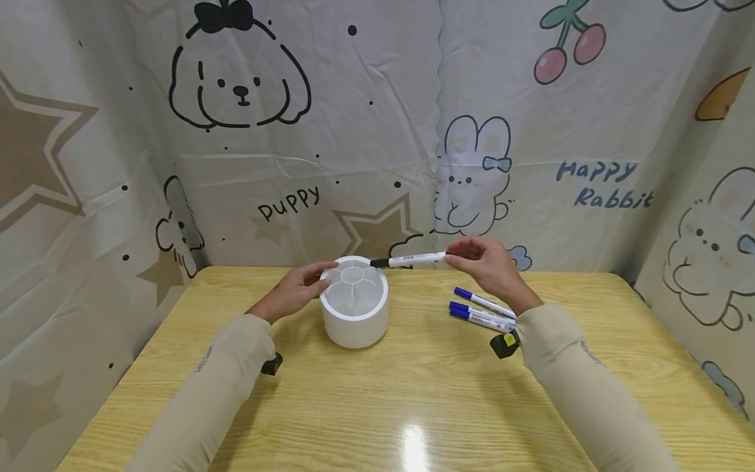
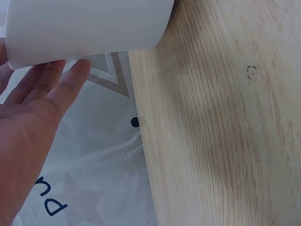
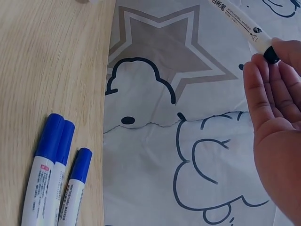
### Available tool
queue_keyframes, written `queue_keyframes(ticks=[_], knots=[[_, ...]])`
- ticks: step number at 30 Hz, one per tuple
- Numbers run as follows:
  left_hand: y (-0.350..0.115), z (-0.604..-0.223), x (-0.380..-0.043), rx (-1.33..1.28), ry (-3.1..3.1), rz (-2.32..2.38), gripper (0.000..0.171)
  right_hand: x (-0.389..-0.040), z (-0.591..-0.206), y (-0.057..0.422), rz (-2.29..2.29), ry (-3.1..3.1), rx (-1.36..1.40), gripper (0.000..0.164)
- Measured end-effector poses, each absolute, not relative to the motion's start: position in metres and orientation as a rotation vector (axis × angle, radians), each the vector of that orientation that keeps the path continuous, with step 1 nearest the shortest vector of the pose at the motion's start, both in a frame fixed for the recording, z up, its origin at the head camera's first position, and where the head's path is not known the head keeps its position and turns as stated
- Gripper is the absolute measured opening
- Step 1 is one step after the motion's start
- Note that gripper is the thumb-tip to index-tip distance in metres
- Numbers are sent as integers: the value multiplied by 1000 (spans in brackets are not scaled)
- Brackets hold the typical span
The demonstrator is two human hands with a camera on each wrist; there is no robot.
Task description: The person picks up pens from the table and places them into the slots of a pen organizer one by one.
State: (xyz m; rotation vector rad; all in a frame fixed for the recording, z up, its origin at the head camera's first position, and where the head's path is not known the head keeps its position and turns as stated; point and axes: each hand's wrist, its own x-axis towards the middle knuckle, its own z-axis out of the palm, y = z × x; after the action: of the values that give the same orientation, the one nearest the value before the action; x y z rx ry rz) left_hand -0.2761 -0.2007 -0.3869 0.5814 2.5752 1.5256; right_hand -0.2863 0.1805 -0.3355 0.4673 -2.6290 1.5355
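A round white pen holder point(image 1: 356, 332) with clear dividers stands upright on the table. My left hand point(image 1: 295, 288) holds its left side, thumb at the rim; in the left wrist view the fingers point(image 2: 70, 84) lie along the white wall. My right hand point(image 1: 486, 265) pinches a black-capped whiteboard marker point(image 1: 415, 259) by its end. The marker lies nearly level, its cap touching or just over the holder's right rim; I cannot tell which. In the right wrist view, thumb and fingertips meet at the marker's black end point(image 3: 271, 55).
Several blue-capped whiteboard markers point(image 1: 480, 318) lie side by side on the wooden table point(image 1: 354, 406), under my right wrist. A printed curtain point(image 1: 366, 131) hangs behind the table's back edge and at both sides. Dark wrist cameras point(image 1: 505, 343) hang below the sleeves.
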Motion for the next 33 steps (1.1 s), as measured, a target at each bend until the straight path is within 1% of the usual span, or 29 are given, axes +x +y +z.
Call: queue_keyframes(ticks=[9,17,21,33], knots=[[-200,-386,-276,586,2538,1543,42,-294,-329,171,1554,-2622,465,28],[-199,-383,-274,560,2537,1541,42,-299,-323,155,1672,-2520,450,29],[-198,-382,-274,577,2525,1561,42,-300,-324,150,1727,-2472,450,27],[-198,-382,-275,601,2503,1580,43,-307,-328,131,1834,-2391,396,29]])
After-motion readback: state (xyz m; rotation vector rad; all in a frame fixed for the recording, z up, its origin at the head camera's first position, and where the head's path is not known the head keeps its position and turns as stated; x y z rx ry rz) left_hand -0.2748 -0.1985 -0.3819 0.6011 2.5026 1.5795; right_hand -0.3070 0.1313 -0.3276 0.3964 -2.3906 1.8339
